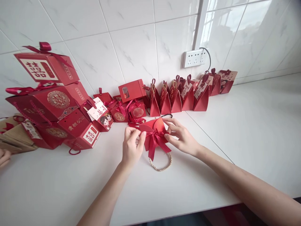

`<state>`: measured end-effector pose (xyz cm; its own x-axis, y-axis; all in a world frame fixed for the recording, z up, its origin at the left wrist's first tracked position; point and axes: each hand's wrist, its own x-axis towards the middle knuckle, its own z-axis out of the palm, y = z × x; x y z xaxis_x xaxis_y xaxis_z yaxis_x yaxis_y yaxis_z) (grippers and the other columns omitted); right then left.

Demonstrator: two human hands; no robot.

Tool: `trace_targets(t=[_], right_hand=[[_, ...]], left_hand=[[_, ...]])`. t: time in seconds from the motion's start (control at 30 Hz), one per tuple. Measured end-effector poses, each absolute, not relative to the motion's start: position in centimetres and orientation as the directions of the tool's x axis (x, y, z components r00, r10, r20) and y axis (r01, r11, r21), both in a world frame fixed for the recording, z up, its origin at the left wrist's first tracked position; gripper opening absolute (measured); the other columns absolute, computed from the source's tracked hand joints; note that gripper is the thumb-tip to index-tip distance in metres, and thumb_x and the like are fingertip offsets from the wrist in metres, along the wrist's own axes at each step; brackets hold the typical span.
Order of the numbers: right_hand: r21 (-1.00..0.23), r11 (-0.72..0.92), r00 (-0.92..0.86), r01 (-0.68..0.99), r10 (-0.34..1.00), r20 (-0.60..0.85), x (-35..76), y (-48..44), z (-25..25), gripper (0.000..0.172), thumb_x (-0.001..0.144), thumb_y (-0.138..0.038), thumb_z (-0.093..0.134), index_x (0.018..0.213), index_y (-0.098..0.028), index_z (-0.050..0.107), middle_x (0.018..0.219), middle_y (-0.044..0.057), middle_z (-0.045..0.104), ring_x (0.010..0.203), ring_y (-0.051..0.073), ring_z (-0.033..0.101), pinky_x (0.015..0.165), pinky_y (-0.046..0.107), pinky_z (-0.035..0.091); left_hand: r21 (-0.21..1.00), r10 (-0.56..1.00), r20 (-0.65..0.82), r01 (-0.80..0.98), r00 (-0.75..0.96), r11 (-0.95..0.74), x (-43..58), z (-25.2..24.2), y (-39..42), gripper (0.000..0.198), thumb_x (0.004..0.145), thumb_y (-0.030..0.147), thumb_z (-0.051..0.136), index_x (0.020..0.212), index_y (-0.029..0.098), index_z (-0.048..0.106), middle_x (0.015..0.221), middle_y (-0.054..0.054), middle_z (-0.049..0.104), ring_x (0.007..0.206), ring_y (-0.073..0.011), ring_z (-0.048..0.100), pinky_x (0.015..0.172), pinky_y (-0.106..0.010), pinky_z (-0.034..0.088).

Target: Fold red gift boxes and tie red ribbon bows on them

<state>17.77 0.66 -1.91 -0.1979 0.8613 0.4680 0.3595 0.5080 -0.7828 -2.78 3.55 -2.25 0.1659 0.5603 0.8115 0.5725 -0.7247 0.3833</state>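
A small red box (pixel 161 125) is placed on the white table (pixel 141 194), between the two hands and in front of a row of triangular boxes (pixel 176 101). It appears to be made of folded card, so it is judged to be light and rather stiff, but its curved flaps could be creased easily if they were pressed too strongly. The ribbon bow (pixel 155 137) tied on it looks shiny and soft — it is probably slippery, and the loops may be pulled out of shape by a hard tug. The box would best be held by its sides, with gentle pressure, while the bow would best be taken by its loops, close to the knot. The rope handle (pixel 162 169), a twisted cord of pale gold, lies in a curve on the table at the near side of the box; it seems flexible and strong.

By the left hand (pixel 133 144), the left side of the bow is pinched between the thumb and the index finger, and the other fingers are curled inward. The right hand (pixel 180 135) is half open, with bent fingers at the right edge of the box and the thumb close to the bow — whether the ribbon is gripped there cannot be told. At the far left, beside a stack of red boxes (pixel 55 100), a part of another person's hand (pixel 4 158) can be seen.
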Motion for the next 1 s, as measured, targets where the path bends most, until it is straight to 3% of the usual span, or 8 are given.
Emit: trace_targets(t=[0.1, 0.23, 0.37, 0.53, 0.77, 1.0], right_hand=[[-0.828, 0.472, -0.201, 0.302, 0.881, 0.428, 17.75, 0.57, -1.67, 0.026, 0.086, -0.028, 0.054, 0.063, -0.02, 0.045, 0.134, 0.013, 0.044, 0.13, 0.031, 0.045, 0.076, 0.038, 0.059], [-0.848, 0.455, -0.189, 0.273, 0.889, 0.416, 17.8, 0.56, -1.56, 0.028, 0.088, -0.031, 0.053, 0.063, -0.02, 0.047, 0.131, 0.013, 0.044, 0.127, 0.029, 0.05, 0.073, 0.034, 0.06], [-0.803, 0.493, -0.184, 0.336, 0.87, 0.457, 17.8, 0.48, -1.68, 0.028, 0.09, -0.032, 0.051, 0.065, -0.02, 0.049, 0.13, 0.014, 0.044, 0.126, 0.028, 0.05, 0.079, 0.037, 0.06], [-0.77, 0.515, -0.187, 0.377, 0.857, 0.481, 17.85, 0.59, -1.73, 0.032, 0.091, -0.036, 0.051, 0.064, -0.02, 0.048, 0.124, 0.013, 0.048, 0.128, 0.028, 0.046, 0.086, 0.042, 0.056], [-0.842, 0.461, -0.164, 0.279, 0.887, 0.431, 18.04, 1.05, -2.1, 0.038, 0.092, -0.046, 0.049, 0.064, -0.02, 0.046, 0.124, 0.014, 0.048, 0.123, 0.027, 0.048, 0.085, 0.039, 0.054], [-0.894, 0.407, -0.154, 0.186, 0.911, 0.383, 18.2, 1.36, -2.1, 0.037, 0.089, -0.048, 0.053, 0.067, -0.019, 0.053, 0.123, 0.013, 0.049, 0.121, 0.025, 0.05, 0.089, 0.041, 0.052]], left_hand=[[0.428, 0.596, 0.789, 0.564, 0.147, -0.706, -2.58, -2.52, 3.5, 0.023, 0.088, 0.023, 0.054, 0.066, 0.017, 0.053, 0.081, -0.002, 0.044, 0.063, -0.0072, 0.049, 0.045, -0.013, 0.045], [0.449, 0.602, 0.79, 0.559, 0.116, -0.697, -2.51, -2.76, 3.47, 0.024, 0.089, 0.022, 0.053, 0.065, 0.016, 0.054, 0.082, -0.003, 0.046, 0.063, -0.0078, 0.05, 0.045, -0.015, 0.044], [0.437, 0.594, 0.793, 0.552, 0.137, -0.71, -2.65, -2.8, 3.68, 0.027, 0.088, 0.02, 0.053, 0.062, 0.015, 0.054, 0.087, -0.004, 0.05, 0.062, -0.0066, 0.051, 0.049, -0.017, 0.045], [0.483, 0.61, 0.782, 0.493, 0.128, -0.724, -2.71, -2.56, 3.72, 0.032, 0.088, 0.02, 0.053, 0.056, 0.014, 0.051, 0.086, -0.004, 0.052, 0.059, -0.0047, 0.051, 0.041, -0.016, 0.038], [0.494, 0.603, 0.791, 0.477, 0.099, -0.726, -2.69, -2.5, 3.54, 0.04, 0.086, 0.019, 0.055, 0.048, 0.014, 0.045, 0.082, -0.005, 0.053, 0.066, -0.008, 0.055, 0.04, -0.015, 0.035], [0.394, 0.508, 0.855, 0.507, 0.103, -0.766, -2.51, -2.84, 3.69, 0.037, 0.086, 0.015, 0.056, 0.05, 0.014, 0.045, 0.082, -0.004, 0.052, 0.063, -0.0055, 0.054, 0.04, -0.014, 0.036]])
